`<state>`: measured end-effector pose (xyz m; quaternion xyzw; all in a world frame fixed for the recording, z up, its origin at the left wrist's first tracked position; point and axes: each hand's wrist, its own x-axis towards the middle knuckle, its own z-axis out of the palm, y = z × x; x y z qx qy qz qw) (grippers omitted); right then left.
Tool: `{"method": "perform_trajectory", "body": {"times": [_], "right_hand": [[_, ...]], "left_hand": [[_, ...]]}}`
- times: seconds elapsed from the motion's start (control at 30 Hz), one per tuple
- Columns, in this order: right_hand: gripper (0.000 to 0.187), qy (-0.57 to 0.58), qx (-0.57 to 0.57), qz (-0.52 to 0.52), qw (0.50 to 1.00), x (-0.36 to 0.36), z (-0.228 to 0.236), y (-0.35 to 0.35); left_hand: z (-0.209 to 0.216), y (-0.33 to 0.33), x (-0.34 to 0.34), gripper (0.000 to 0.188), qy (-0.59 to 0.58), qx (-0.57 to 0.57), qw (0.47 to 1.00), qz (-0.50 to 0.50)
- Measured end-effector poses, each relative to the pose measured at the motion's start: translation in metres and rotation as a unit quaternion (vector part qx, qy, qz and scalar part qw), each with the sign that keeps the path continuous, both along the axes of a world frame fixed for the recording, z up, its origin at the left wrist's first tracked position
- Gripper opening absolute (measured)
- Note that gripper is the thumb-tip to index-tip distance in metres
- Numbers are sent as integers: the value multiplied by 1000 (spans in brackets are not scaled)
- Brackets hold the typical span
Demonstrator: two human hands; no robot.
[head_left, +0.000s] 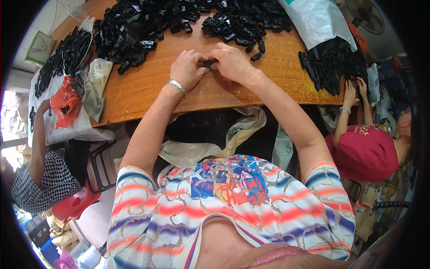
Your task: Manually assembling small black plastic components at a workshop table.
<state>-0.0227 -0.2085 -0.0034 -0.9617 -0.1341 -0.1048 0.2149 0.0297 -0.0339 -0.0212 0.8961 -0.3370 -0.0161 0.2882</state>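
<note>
Between my hands, just above the wooden table (pixel 148 96), is a small black plastic piece (pixel 208 63). My left hand (pixel 187 69), with a silver bracelet at the wrist, pinches its left end. From the other side, the fingers of my right hand (pixel 230 62) close on its right end. My fingers hide most of the piece, so its exact kind is unclear. Beyond my hands lies a big heap of black plastic parts (pixel 134 31), some with clip-like shapes.
An open sack (pixel 192 152) of pale cloth with a dark inside hangs at the table's near edge. A white bag (pixel 320 24) spills long black parts at the right, by a co-worker's hands (pixel 351 92). Left, a person in checks sits near a red plastic bag (pixel 66 102).
</note>
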Motion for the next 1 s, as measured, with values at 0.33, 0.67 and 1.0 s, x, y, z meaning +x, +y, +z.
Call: {"method": "perform_trajectory", "body": {"times": [0.33,0.67,1.0], "right_hand": [[28,206,170,-25,963,12,8,-12],[40,339,79,-84,934,30,24,-12],[27,127,-26,-66,989,-64,28,-89]], "left_hand": [[-6,7,18,33,256,-140,956,-13],[-2,-5,40,21,209,-4,978,-26],[38,37,-47,20,197,90,959,-180]]}}
